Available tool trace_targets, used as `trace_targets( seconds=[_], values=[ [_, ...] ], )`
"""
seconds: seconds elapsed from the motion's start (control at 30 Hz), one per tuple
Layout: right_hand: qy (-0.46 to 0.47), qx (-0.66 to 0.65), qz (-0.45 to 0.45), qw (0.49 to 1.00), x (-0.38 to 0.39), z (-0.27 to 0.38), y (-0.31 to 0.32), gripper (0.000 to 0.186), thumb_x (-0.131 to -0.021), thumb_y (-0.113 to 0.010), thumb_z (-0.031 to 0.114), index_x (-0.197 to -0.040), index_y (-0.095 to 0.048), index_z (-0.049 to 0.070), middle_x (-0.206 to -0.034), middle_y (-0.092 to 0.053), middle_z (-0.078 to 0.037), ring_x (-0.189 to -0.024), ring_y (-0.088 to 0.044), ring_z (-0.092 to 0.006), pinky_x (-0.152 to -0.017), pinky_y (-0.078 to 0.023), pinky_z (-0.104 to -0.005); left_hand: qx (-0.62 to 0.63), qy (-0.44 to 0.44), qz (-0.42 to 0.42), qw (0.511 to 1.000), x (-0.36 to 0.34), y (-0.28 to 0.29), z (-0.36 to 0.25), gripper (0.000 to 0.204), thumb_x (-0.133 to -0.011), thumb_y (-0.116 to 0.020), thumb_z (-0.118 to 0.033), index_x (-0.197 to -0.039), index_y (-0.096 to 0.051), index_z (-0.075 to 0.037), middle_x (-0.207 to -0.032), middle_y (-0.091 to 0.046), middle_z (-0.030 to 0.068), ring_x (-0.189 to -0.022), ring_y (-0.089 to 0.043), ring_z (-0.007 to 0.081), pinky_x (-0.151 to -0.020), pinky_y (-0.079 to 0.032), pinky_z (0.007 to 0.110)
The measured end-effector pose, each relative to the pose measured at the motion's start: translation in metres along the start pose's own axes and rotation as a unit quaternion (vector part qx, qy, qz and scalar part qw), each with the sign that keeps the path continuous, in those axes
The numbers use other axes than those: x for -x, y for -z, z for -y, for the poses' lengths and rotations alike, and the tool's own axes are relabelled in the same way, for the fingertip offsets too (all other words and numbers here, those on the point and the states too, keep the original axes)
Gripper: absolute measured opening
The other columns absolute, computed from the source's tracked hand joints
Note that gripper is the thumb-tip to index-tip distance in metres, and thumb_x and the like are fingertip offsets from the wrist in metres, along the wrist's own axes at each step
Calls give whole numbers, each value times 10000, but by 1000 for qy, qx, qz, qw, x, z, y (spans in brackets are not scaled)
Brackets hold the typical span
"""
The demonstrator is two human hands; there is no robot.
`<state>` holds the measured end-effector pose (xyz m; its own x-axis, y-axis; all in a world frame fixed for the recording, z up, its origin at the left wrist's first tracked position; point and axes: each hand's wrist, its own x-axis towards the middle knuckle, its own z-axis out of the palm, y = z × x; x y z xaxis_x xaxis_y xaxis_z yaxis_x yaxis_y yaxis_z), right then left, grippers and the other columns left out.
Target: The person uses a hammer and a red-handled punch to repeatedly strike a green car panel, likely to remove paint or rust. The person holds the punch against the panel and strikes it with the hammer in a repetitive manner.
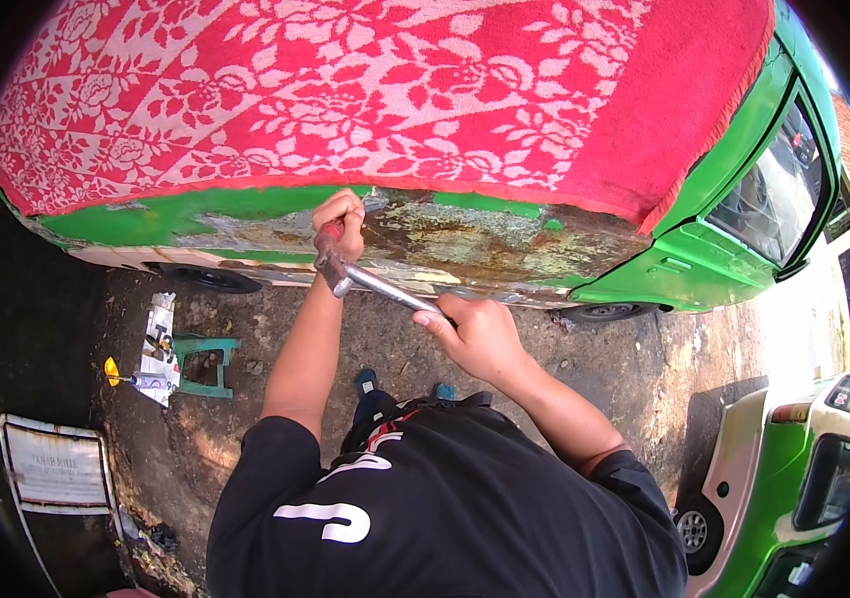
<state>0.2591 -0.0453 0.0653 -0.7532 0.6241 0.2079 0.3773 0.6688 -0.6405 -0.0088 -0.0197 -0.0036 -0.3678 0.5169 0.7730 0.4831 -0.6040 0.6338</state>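
Observation:
My left hand (339, 214) is closed on a red-handled tool (329, 232), held against the side of a green van (171, 224), where paint is stripped to bare, rust-brown metal (500, 249). My right hand (475, 334) grips the long metal handle of a hammer (385, 284), whose head lies over the end of the red-handled tool, just below my left hand; whether they touch I cannot tell. The tool's tip is hidden by my left hand. A red floral cloth (345, 100) covers the van above the stripped patch.
A green plastic stool (219, 344) stands at the left with papers and a yellow-tipped tool (113, 373) on it. A white-panelled metal frame (56, 458) is at lower left. Another green-and-white vehicle (774, 498) stands at lower right. My feet (367, 384) are on stained concrete ground (624, 379).

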Motion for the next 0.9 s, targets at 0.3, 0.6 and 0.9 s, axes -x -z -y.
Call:
trace_targets(
  seconds=[0.3,0.6,0.9],
  values=[
    [110,-95,-50,988,11,-13,-10,403,-896,-629,439,-763,-618,59,-622,-578,-135,-573,-588,-353,-516,-447,-433,19,-13,-5,1000,-2,5,4,241,-730,-514,16,-621,-299,2,-611,-401,61,-552,-350,140,-522,-288,295],
    [-67,-126,-70,987,22,-19,-28,386,-899,-644,396,-762,-624,35,-596,-560,-162,-560,-575,-363,-535,-446,-420,101,-23,-28,994,4,25,15,266,-741,-532,-59,-611,-304,-19,-619,-438,68,-553,-371,148,-527,-298,293],
    [-193,-225,-170,940,31,-21,-48,446,-974,-566,337,-663,-529,19,-508,-519,-24,-459,-543,-108,-445,-417,-283,23,-34,105,994,22,26,5,217,-726,-710,-79,-673,-507,-26,-742,-462,74,-625,-456,202,-578,-382,322]
  ],
)
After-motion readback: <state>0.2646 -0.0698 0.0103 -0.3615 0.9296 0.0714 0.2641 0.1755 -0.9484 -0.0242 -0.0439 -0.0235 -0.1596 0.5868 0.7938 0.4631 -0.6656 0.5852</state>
